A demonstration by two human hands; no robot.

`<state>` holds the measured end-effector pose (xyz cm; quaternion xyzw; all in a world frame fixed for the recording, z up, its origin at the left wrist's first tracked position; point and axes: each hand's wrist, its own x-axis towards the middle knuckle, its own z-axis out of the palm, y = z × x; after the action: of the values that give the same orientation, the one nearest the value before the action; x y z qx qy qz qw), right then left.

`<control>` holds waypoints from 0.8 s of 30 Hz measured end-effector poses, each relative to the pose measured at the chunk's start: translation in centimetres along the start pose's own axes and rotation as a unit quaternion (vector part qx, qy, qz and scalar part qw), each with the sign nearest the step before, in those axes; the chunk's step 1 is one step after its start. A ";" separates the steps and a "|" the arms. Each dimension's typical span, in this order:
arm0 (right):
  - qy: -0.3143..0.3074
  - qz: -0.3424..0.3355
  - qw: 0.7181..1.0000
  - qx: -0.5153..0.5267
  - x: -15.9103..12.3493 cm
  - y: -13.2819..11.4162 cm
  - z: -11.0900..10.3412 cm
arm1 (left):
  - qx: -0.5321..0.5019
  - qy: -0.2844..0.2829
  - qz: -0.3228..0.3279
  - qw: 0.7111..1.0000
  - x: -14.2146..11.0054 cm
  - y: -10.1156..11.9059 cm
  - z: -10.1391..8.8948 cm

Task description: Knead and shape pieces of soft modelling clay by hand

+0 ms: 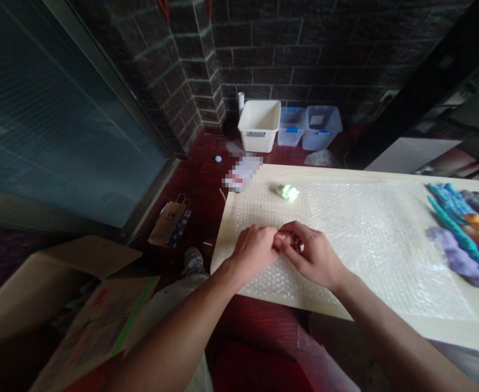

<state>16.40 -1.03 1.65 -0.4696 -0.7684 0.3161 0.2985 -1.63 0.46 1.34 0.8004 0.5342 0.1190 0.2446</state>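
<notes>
My left hand and my right hand meet fingertip to fingertip over a sheet of bubble wrap on a pale wooden table. Both hands are closed in a pinch around something small and pinkish that I cannot make out. A small pale green tuft lies on the bubble wrap beyond the hands.
Rolls of coloured wool in teal, purple, orange and grey lie at the table's right end. A white bin and two clear blue boxes stand by the brick wall. A paper bag and cardboard boxes sit on the floor at left.
</notes>
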 end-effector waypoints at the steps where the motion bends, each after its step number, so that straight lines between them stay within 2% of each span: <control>1: -0.002 0.000 1.000 0.001 0.0 0.0 0.0 | 0.009 -0.004 -0.007 1.000 0.0 0.0 -0.1; 5: -0.001 0.003 1.000 0.007 0.1 -0.1 0.1 | 0.026 -0.007 -0.015 1.000 0.1 0.2 -0.3; 10: 0.010 0.032 0.999 0.011 0.1 -0.1 0.0 | -0.025 0.004 -0.006 1.000 0.0 0.9 -0.9; 17: 0.017 0.012 1.000 0.017 0.1 -0.1 -0.2 | -0.072 0.004 0.006 0.997 0.2 1.8 -1.0; 24: 0.022 0.017 0.999 0.021 -0.1 0.1 -0.2 | -0.068 0.025 0.022 0.997 -0.1 1.1 -0.6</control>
<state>16.67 -1.09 1.71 -0.4829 -0.7470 0.3262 0.3199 -1.08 0.23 2.47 0.7902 0.5131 0.1803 0.2826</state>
